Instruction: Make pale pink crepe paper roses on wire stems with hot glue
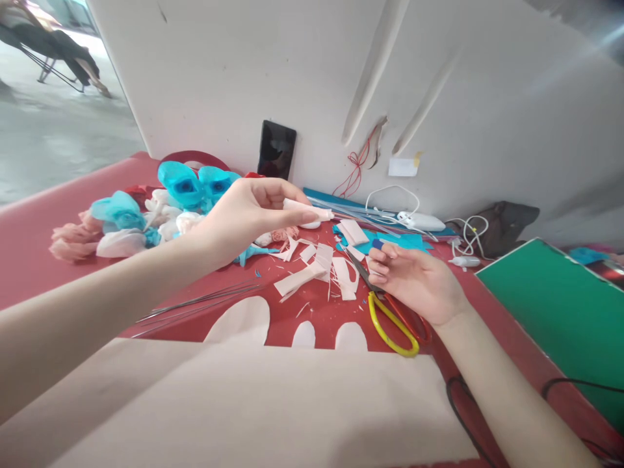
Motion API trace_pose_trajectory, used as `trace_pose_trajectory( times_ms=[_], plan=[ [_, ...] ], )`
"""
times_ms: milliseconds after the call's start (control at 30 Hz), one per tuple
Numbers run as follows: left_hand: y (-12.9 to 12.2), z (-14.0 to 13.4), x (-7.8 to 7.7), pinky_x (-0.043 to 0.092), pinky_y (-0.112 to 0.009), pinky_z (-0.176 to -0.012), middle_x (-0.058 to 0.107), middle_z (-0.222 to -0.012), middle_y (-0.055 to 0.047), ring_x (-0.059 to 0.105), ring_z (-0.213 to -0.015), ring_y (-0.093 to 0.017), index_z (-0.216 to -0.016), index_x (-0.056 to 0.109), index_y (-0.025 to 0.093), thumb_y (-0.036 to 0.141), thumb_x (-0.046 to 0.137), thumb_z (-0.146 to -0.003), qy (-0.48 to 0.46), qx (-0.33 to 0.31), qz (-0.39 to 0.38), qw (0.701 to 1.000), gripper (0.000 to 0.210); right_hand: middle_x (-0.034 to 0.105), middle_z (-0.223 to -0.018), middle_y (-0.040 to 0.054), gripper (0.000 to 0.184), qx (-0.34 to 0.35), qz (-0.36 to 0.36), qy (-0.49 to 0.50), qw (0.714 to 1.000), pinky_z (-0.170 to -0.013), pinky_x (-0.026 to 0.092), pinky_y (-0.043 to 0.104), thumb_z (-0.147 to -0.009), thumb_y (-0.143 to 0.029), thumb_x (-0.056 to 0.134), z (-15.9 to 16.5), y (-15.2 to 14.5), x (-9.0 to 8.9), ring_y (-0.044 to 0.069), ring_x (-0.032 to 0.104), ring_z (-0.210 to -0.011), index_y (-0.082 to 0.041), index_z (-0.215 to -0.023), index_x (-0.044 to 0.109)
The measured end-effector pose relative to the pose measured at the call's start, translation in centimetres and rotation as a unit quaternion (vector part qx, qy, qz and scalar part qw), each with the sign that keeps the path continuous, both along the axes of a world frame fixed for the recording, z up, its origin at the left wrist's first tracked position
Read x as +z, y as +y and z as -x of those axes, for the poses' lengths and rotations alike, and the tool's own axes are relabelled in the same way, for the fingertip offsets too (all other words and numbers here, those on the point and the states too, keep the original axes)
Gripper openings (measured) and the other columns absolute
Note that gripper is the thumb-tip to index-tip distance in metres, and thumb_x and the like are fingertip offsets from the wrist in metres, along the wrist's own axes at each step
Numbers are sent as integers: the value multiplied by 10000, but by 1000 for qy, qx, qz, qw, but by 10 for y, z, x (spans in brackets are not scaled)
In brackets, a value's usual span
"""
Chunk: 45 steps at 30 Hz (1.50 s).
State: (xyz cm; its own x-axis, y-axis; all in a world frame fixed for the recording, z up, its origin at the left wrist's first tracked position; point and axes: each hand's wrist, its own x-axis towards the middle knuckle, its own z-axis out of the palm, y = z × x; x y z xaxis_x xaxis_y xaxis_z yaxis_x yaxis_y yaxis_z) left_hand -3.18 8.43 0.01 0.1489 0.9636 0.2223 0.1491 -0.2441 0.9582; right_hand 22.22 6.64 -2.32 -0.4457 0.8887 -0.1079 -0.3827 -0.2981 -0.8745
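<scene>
My left hand (253,211) reaches over the table from the left, thumb and fingers pinching a small pale tube-shaped piece (308,209) that narrows toward the right. My right hand (414,276) hovers above the scissors (390,325), which have one yellow and one red handle. Its fingers are loosely curled, with nothing visible held in them. Something blue covers one of its fingertips. Between the hands lie several cut pale paper scraps (322,260). Three pale rounded paper shapes (305,335) poke out past the far edge of a large pale sheet (253,409) in front of me.
Blue, white and pink fabric-like flowers (117,211) are heaped at left. Thin wires (205,302) lie nearer me. A phone (277,149) leans on the pale wall. White cables and a white device (424,222) sit behind. A green board (556,325) stands right. A seated person shows far left.
</scene>
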Motion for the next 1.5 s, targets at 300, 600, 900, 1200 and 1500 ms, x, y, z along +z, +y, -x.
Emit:
trace_pose_trajectory(
  times_ms=[300,600,900,1200,1500],
  plan=[
    [1,1,0,505,-192,-481,681,-611,-15,668,-600,-172,-666,627,192,380,759,-613,-7,-7,-6,1000,235,583,-878,23,140,-49,-55,-98,993,-606,490,248,-882,-261,508,-1,1,-4,98,554,-692,-145,-928,571],
    [-1,0,1,511,-211,-503,684,-628,-19,676,-625,-187,-677,621,191,369,751,-630,2,-11,-3,1000,225,586,-875,22,158,-122,-87,-198,969,-609,498,255,-878,-260,518,2,-1,-7,99,563,-686,-134,-961,565],
    [-1,0,1,518,-201,-510,682,-634,-16,674,-622,-181,-673,623,192,368,748,-634,-1,-13,-4,1000,219,569,-805,0,146,-219,-113,-247,937,-540,479,219,-871,-243,531,1,-1,-8,77,540,-610,-122,-948,556],
    [0,1,-1,521,-214,-525,679,-638,-19,677,-643,-190,-691,623,200,368,737,-644,1,-17,-6,1000,209,603,-757,-6,121,-204,-128,-309,920,-533,486,215,-811,-214,611,4,-2,-8,87,576,-611,-113,-864,568],
    [0,0,1,480,-189,-475,679,-604,-3,661,-586,-156,-661,620,203,378,752,-626,9,-7,-5,1000,222,636,-996,68,188,-151,-162,-339,915,-397,416,166,-794,-202,608,6,0,-15,66,575,-521,-130,-964,574]
  ],
)
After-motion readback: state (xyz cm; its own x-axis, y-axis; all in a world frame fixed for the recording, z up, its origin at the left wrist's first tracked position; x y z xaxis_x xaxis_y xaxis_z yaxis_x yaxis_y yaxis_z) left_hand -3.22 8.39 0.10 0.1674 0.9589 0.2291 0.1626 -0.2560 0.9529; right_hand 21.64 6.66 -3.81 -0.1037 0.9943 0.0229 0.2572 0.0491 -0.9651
